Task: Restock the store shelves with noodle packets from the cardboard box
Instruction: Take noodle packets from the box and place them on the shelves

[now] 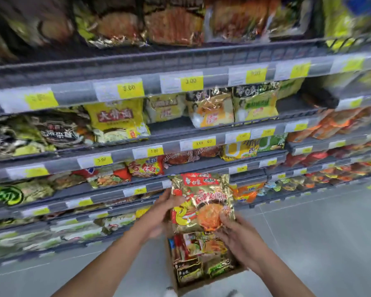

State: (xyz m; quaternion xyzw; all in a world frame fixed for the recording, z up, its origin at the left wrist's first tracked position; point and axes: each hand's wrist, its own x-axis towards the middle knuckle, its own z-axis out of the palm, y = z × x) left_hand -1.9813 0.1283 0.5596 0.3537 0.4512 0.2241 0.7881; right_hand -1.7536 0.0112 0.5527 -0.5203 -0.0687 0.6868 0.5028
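I hold a gold and red noodle packet (201, 200) upright in front of the lower shelves, above the cardboard box (204, 285). My left hand (165, 209) grips the packet's left edge, thumb across its front. My right hand (238, 234) pinches its lower right corner. The open box stands on the floor below my hands, with several more noodle packets (198, 256) lying inside it. The view is blurred by motion.
Grey shelves (180, 133) run across the view in several tiers, filled with noodle packets and fronted by yellow price tags (192, 81). The middle shelf has a bare stretch (169, 125) beside a yellow packet. Grey tiled floor (319, 232) lies to the right.
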